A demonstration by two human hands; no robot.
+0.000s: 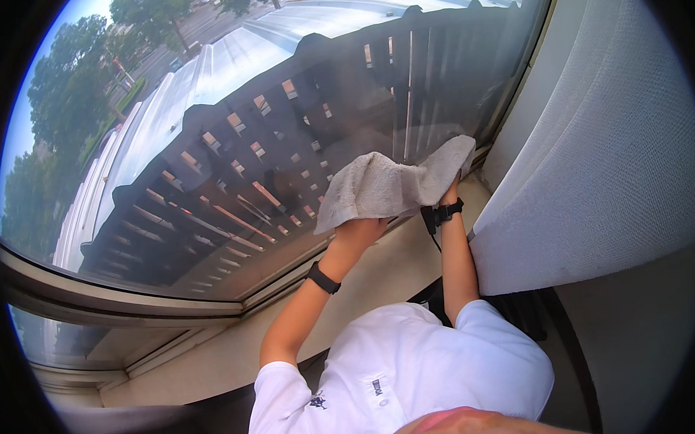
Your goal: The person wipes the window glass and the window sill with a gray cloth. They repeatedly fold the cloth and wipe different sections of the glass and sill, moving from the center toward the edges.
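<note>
A grey terry cloth (375, 184) stretches between my two hands, close against the lower part of a window pane (356, 125). My left hand (360, 232) holds its left part from below, and the cloth covers the fingers. At the cloth's raised right end, my right hand (451, 191) grips it near the window's lower right corner; most of that hand is hidden behind the fabric. Each wrist wears a black strap (323, 278), and a small black device (430, 218) with a cable hangs at the right one.
A pale windowsill (406, 255) runs beneath the pane. To the right hangs a light textured curtain (587, 180), close to my right forearm. The metal window frame (126, 302) crosses at lower left. Outside, beyond the glass, are a corrugated metal roof (233, 54) and trees (70, 83).
</note>
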